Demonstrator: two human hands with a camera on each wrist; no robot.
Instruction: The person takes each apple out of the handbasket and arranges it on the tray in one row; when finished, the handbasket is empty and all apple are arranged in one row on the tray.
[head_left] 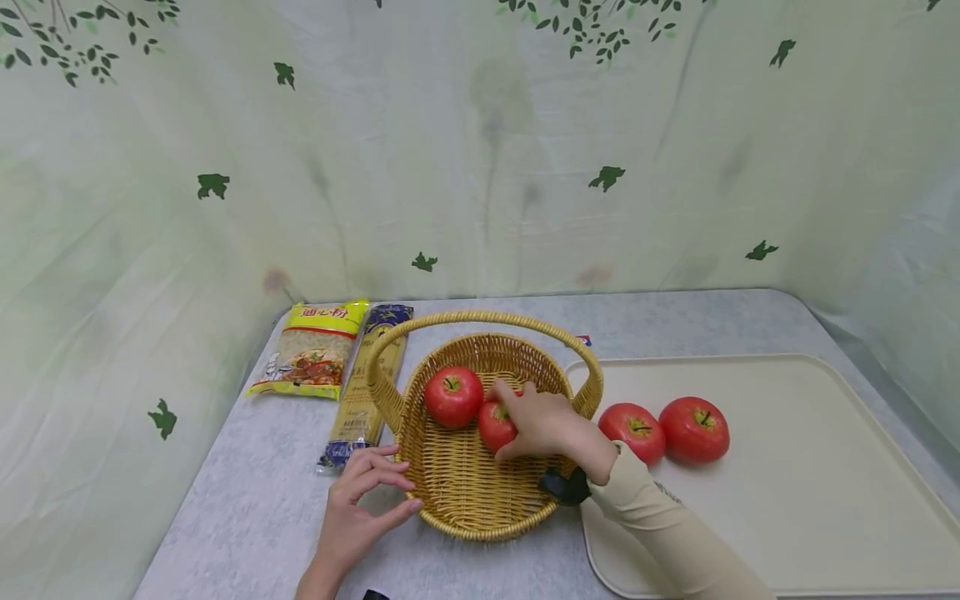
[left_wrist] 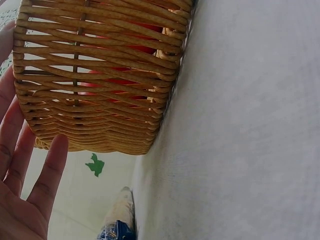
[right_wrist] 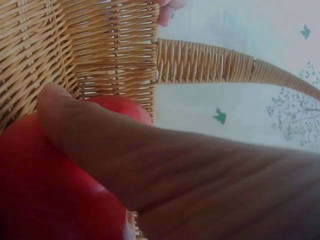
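Holding with my right hand (head_left: pixel 543 423): a red apple (head_left: pixel 495 428) inside the wicker basket (head_left: pixel 480 505), thumb and fingers curled round it.
Left hand (head_left: pixel 349 512): fingers spread loosely, touching the basket's near-left rim.
Second apple (head_left: pixel 453 397): in the basket, just left of the one I hold.
Tray (head_left: pixel 795 492): right of the basket, bearing two more apples (head_left: pixel 696 429).
Packets (head_left: pixel 307 354): two, lying side by side on the surface (head_left: pixel 240 500), left of the basket.

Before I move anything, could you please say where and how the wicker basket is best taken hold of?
Probably at the top middle of its handle, from above: the slim arch spans the wicker basket side to side, above the apples inside.
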